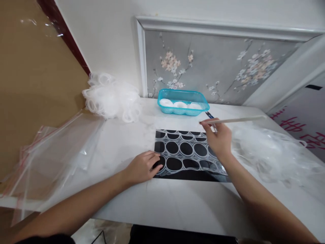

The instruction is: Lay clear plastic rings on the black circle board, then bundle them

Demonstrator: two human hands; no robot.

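A clear plastic sheet with rows of white-rimmed ovals (186, 148) lies on a black board (188, 175), its lower edge wavy. My left hand (144, 166) rests at the left edge of both, with the thumb apart from the fingers. My right hand (218, 137), raised over the sheet's right side, pinches a thin pale stick (238, 119) that points to the right. The stick's near tip looks dark. Partly hidden behind those fingers is a slim blue-and-dark tool (210, 117), whose kind I cannot make out.
A turquoise plastic basket (183, 111) holding white round pieces stands against the wall. A pile of white translucent rings (111, 98) sits at the back left. Clear zip bags (58, 152) lie left, and a heap of clear plastic scraps (274, 152) lies right on the white table (122, 139).
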